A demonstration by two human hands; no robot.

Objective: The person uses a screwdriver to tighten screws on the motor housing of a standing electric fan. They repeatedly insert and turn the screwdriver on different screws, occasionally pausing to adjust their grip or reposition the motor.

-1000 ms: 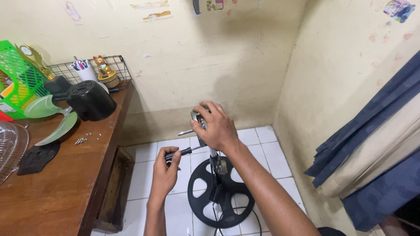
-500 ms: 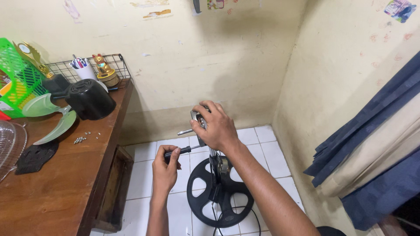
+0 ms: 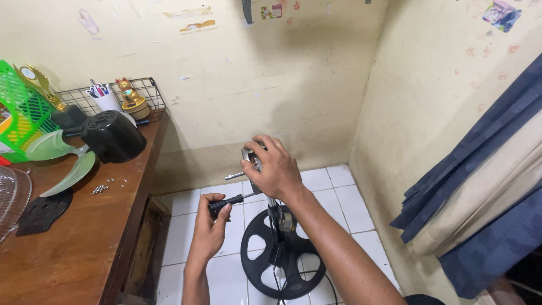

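Observation:
My right hand [image 3: 273, 167] grips the bare metal motor unit [image 3: 252, 158] on top of a fan stand, with a thin shaft sticking out to the left. A black-handled screwdriver [image 3: 227, 201] is held in my left hand [image 3: 210, 227], its tip pointing right into the underside of the motor. The stand's pole [image 3: 276, 223] drops to a round black spoked base [image 3: 283, 261] on the white floor tiles.
A wooden desk [image 3: 73, 237] at left carries a black motor cover [image 3: 114, 136], green fan blades [image 3: 62, 160], loose screws [image 3: 101, 188], a black plate [image 3: 40, 210], a wire grille [image 3: 10, 197], a green basket [image 3: 18, 116] and a wire rack [image 3: 144, 90]. Dark blue curtains [image 3: 485, 186] hang at right.
Both hands stay on the motor and screwdriver; the left hand has shifted only slightly.

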